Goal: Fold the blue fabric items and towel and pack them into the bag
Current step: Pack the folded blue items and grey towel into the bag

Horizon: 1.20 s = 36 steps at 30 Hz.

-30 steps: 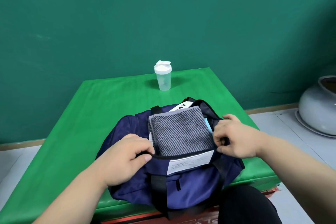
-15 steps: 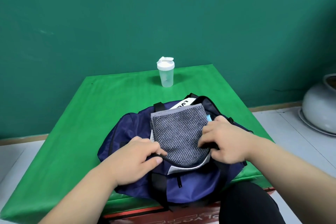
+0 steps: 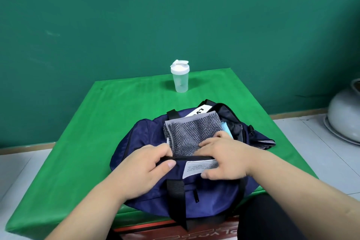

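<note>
**Towel in the mouth of the duffel, both hands at the rim**

We see the navy duffel bag (image 3: 210, 200) lying on the green table cover (image 3: 93, 134), its mouth open upward. The folded grey striped towel (image 3: 192, 132) sits inside, its far part rising above the opening. A sliver of light-blue fabric (image 3: 225, 125) shows just beside it on the right, lower in the bag. The left hand (image 3: 144, 169) grips the black near rim, with fingers curled over the edge and the thumb pressed on the outside. The right hand (image 3: 224, 160) lies across the same rim, fingers stretched flat on the towel's near right corner. Its thumb rests against the white label (image 3: 194, 168) on the bag's front (print too small to read), and it clamps nothing that we can make out. A clear shaker bottle (image 3: 180, 80) with a white lid stands well apart at the table's far side, and a grey pot (image 3: 344, 121) sits on the floor to the right.
</note>
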Tool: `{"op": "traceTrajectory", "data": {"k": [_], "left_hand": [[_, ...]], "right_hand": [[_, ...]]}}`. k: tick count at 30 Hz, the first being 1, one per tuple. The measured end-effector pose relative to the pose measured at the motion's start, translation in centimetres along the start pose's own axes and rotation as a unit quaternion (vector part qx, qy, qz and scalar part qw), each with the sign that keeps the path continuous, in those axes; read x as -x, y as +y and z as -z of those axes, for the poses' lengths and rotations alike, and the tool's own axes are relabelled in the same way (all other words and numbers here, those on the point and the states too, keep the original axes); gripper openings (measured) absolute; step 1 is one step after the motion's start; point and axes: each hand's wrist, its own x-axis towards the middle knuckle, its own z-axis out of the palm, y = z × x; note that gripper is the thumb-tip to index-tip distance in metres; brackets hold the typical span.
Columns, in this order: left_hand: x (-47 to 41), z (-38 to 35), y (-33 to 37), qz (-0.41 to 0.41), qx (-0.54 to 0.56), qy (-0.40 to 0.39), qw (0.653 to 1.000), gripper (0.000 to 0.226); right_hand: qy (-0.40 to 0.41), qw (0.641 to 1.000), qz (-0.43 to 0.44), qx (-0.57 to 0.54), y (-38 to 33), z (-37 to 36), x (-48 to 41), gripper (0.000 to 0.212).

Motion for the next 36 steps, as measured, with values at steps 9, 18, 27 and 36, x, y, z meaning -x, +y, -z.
{"op": "traceTrajectory", "data": {"k": [9,18,27,36], "left_hand": [[-3.2,0.5,-1.4,0.017,-0.146,0.074,0.986,0.019],[-4.9,0.1,-3.4,0.073,-0.362,0.151,0.917,0.024],[-4.8,0.2,-5.7,0.083,-0.416,0.116,0.898,0.021],[-4.8,-0.3,-7.0,0.075,-0.410,0.097,0.904,0.019]], "right_hand": [[0.023,0.999,-0.016,-0.041,0.9,2.2,0.2,0.026],[0.230,0.970,-0.051,0.053,3.7,3.7,-1.1,0.046],[0.255,0.956,-0.147,0.003,7.6,1.0,-0.5,0.056],[0.128,0.966,-0.225,-0.028,10.1,0.3,0.4,0.122]]}}
